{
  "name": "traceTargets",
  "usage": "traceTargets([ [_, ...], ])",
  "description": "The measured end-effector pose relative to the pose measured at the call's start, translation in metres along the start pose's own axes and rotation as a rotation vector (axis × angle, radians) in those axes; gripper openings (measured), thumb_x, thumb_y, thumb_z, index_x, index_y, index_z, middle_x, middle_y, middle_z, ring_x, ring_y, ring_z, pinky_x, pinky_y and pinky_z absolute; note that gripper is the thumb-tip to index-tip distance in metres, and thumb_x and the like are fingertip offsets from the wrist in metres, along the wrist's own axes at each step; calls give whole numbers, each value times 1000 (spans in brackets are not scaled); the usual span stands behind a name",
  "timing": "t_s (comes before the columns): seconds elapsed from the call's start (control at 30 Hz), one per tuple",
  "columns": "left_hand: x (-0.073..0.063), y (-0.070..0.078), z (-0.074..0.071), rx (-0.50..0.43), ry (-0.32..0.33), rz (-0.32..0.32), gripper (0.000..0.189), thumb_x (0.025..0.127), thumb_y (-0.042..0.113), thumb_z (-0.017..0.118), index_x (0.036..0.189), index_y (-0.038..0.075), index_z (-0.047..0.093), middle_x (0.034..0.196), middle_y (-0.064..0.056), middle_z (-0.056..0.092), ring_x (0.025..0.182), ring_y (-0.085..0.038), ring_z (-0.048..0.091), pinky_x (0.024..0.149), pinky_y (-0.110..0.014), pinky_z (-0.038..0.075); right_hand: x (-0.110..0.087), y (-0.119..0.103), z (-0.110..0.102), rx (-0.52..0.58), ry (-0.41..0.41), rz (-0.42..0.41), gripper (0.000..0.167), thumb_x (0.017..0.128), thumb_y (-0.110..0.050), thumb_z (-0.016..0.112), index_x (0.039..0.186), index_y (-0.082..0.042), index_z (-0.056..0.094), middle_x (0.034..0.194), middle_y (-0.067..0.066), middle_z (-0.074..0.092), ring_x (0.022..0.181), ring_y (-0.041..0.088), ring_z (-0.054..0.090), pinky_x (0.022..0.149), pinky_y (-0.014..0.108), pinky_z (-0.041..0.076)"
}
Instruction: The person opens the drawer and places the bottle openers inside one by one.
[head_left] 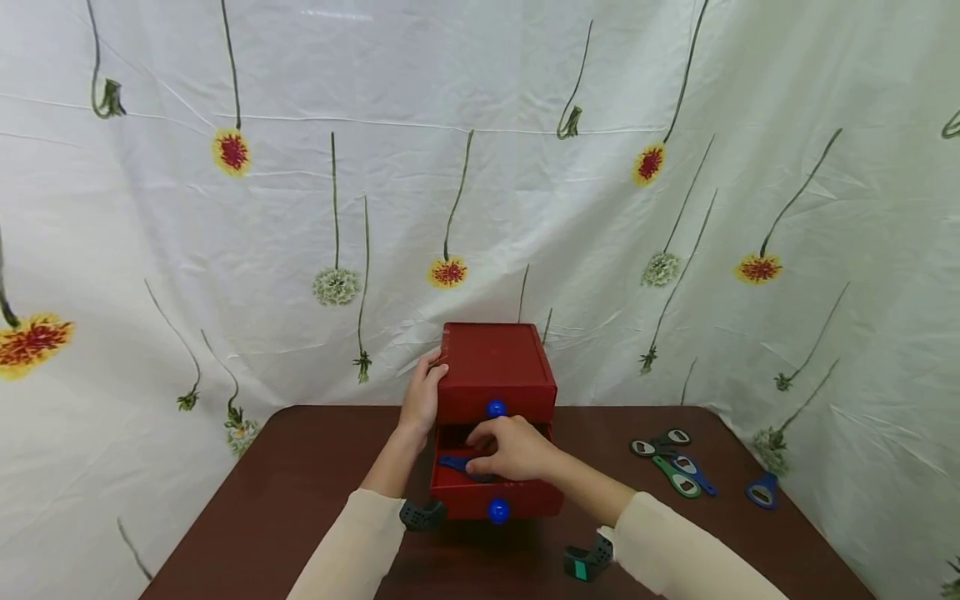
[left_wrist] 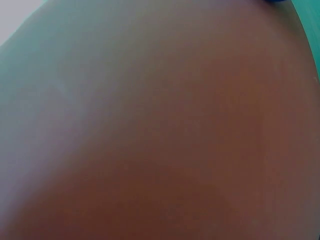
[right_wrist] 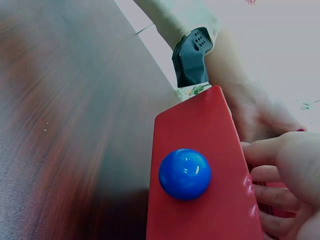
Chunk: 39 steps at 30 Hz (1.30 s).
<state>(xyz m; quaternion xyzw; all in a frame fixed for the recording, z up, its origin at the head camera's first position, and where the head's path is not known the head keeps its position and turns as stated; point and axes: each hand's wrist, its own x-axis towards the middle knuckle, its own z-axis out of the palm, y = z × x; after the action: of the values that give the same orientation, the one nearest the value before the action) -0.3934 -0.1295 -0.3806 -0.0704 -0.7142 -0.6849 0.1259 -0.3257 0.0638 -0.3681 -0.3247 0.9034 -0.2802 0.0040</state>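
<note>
A red box with two drawers (head_left: 495,354) stands at the table's middle, its lower drawer (head_left: 525,500) pulled out. My left hand (head_left: 422,396) rests against the box's left side near the top edge. Over the lower drawer is my right hand (head_left: 517,450), fingers and thumb bent down into it with a gap between them. Beneath its thumb a blue bottle opener (head_left: 452,461) lies in the drawer, partly covered by the hand. In the right wrist view, the fingers reach behind the drawer front with its round blue knob (right_wrist: 185,174). The left wrist view is mostly blurred skin.
Several bottle openers lie on the brown table (head_left: 322,483) to the right: black (head_left: 660,442), green (head_left: 678,479) and blue (head_left: 696,473) in a group, and another blue one (head_left: 762,492) near the right edge. A white flowered curtain (head_left: 405,200) hangs behind.
</note>
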Motion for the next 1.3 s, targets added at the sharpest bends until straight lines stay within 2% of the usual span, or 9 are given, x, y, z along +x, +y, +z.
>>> traceTargets([
  [0.13, 1, -1, -1, 14, -1, -5, 53, 107, 34, 48, 156, 15, 46, 154, -11, 48, 136, -35, 43, 113, -55, 29, -7, 0, -5, -2, 34, -18, 29, 91, -25, 81, 114, -7, 79, 106, 1, 76, 93, 14, 68, 74, 27, 54],
  [0.27, 1, -3, -3, 9, -7, -7, 52, 107, 34, 48, 156, 16, 45, 154, -11, 48, 136, -34, 44, 113, -54, 31, -17, 2, -12, 1, 66, -48, 27, 92, -22, 81, 112, -5, 78, 105, 3, 76, 94, 20, 69, 75, 30, 55],
  [0.4, 1, -1, -3, 13, -14, -3, 53, 107, 34, 48, 157, 16, 44, 155, -10, 47, 137, -34, 44, 112, -54, 32, -30, 10, -22, 8, 93, -46, 27, 92, -21, 80, 113, -5, 77, 103, 3, 75, 89, 18, 68, 76, 32, 55],
  [0.7, 0, 0, -1, 23, -18, -7, 53, 108, 33, 47, 157, 16, 44, 155, -10, 46, 138, -34, 42, 113, -55, 30, -51, 32, -40, 20, 131, 32, 32, 93, -25, 80, 116, -4, 75, 105, 4, 73, 90, 16, 66, 77, 35, 56],
  [0.97, 0, -1, -2, -21, -3, 0, 51, 107, 30, 47, 156, 14, 45, 155, -11, 47, 136, -34, 44, 112, -52, 31, -68, 49, -60, 35, 195, 132, 33, 93, -24, 79, 120, -6, 74, 110, 2, 73, 99, 22, 67, 83, 42, 57],
  [1.1, 0, -1, -1, -10, -9, 5, 51, 107, 30, 47, 156, 15, 45, 155, -11, 46, 137, -33, 43, 113, -51, 30, -79, 63, -69, 16, 236, 198, 31, 92, -23, 80, 119, -9, 75, 111, 1, 73, 101, 24, 67, 84, 46, 56],
  [1.3, 0, 1, -2, -15, -23, 0, 51, 108, 31, 47, 157, 15, 44, 156, -11, 45, 137, -34, 43, 113, -53, 31, -97, 83, -83, 19, 277, 267, 34, 92, -24, 80, 121, -8, 74, 116, 7, 72, 107, 32, 66, 81, 47, 56],
])
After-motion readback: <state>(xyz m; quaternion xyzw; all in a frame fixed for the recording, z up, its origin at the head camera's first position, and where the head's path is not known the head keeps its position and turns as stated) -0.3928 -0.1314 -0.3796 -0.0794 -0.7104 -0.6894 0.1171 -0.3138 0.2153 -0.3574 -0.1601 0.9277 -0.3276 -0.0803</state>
